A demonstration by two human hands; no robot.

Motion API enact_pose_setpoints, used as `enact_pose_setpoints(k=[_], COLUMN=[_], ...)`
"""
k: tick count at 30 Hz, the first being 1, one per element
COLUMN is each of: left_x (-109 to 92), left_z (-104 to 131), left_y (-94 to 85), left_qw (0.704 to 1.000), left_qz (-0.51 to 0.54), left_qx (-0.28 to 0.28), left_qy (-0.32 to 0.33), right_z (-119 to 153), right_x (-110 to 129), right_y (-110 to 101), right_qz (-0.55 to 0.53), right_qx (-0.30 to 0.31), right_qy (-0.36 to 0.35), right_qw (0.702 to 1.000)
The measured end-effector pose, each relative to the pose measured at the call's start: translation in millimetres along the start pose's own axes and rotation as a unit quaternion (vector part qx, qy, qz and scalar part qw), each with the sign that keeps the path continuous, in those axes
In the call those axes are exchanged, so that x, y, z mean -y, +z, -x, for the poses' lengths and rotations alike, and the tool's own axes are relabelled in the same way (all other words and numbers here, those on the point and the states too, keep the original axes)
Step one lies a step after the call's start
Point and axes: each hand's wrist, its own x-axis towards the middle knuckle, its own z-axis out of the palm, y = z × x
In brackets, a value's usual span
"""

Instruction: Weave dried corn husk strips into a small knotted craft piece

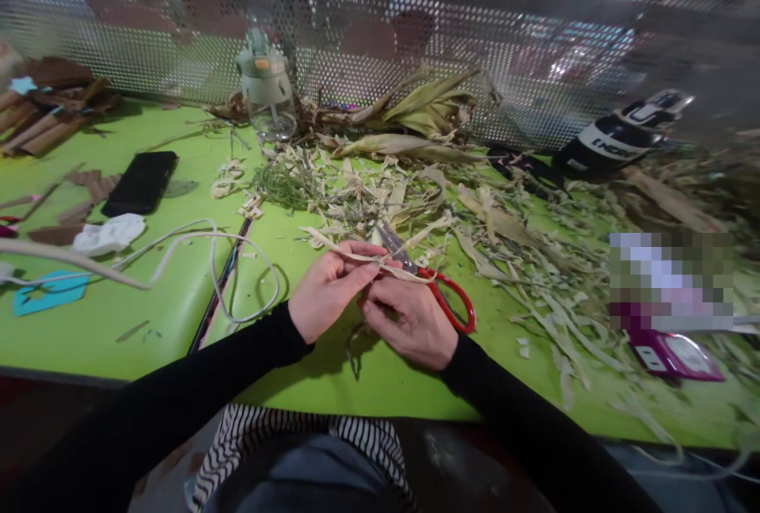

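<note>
My left hand [326, 288] pinches a pale strip of dried husk [324, 241] between thumb and fingers. Close against it, my right hand [409, 318] is closed, its fingertips at the strips' crossing point; dark thin strands hang below. Whether the right fingers grip the husk or the strands is hard to tell. Red-handled scissors [465, 313] lie on the green table [285, 386] just beyond and beside my right hand, their blades partly under the husk strips. Shredded husk [356, 200] is spread behind both hands.
Behind stand a clear bottle [270, 97] and a mesh screen [368, 30]. A black bottle [617, 137] leans at the right, above a purple packet [677, 355]. On the left are a phone [141, 183], a white cable [276, 291], crumpled tissue [108, 234] and a blue tag [51, 293].
</note>
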Motion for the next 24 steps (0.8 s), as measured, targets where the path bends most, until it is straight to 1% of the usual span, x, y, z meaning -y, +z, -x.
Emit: enact_pose_setpoints(k=[2,4,6,9,11,15,17,19,22,24], left_x=[-1.2,-2.0,-1.6,1.2,3.6,7.0,7.4,6.8,3.7,0.3], left_z=[-2.2,-4.0,-5.3,-6.0,-5.9,-5.0,-5.0,-5.7,-7.9,-9.3], left_y=[-1.7,-3.0,-3.2,-1.4,0.0,1.7,1.6,0.9,-0.7,-1.4], left_qw=[1.0,0.999,1.0,0.999,0.999,0.997,0.996,0.996,0.993,0.99], left_qz=[0.011,0.015,0.017,0.014,-0.004,-0.039,-0.027,-0.003,0.04,0.068], left_qx=[-0.023,-0.036,-0.024,-0.007,-0.02,-0.041,-0.043,-0.043,-0.04,-0.051], left_qy=[0.011,0.016,0.004,-0.03,-0.044,-0.054,-0.066,-0.084,-0.106,-0.112], right_z=[-0.7,-2.1,-3.9,-5.1,-4.2,0.3,1.8,1.6,-1.5,-4.1], right_x=[-4.2,-8.4,-11.1,-10.7,-8.8,-8.4,-11.3,-15.7,-22.5,-24.9], right_y=[-3.0,-8.1,-13.2,-16.9,-15.8,-8.4,-4.8,-3.4,-6.8,-10.9], right_qz=[0.006,-0.011,-0.067,-0.206,-0.281,-0.37,-0.404,-0.425,-0.431,-0.41], right_qx=[-0.005,-0.048,-0.099,-0.136,-0.156,-0.194,-0.194,-0.178,-0.14,-0.131], right_qy=[0.045,0.114,0.161,0.169,0.166,0.18,0.19,0.199,0.217,0.23], right_qw=[0.999,0.992,0.98,0.954,0.932,0.89,0.874,0.865,0.865,0.873])
